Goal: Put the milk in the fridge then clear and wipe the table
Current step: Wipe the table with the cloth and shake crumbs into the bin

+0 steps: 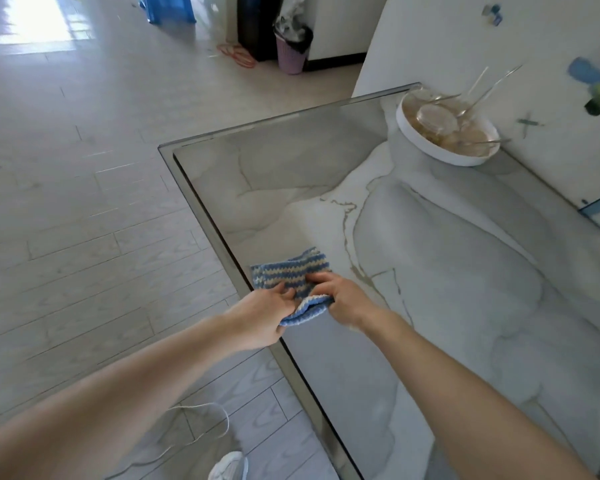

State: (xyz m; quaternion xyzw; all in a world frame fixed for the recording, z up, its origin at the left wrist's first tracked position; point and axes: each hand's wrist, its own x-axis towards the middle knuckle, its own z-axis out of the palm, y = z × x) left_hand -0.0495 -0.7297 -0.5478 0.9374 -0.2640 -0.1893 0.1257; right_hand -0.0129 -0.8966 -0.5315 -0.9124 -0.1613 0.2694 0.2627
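Blue-striped cloth (291,271) lies at the left edge of the tabletop (447,271), pinched by the left hand (260,317) and right hand (347,303), apparently readied for wiping, which next likely calls for pressing it flat and sweeping.

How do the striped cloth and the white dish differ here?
The blue-striped knitted cloth is soft, crumpled; the round white dish rigid. The left hand and right hand grip the cloth at the marble-patterned table's edge; the dish sits untouched at the far corner, holding glassware.
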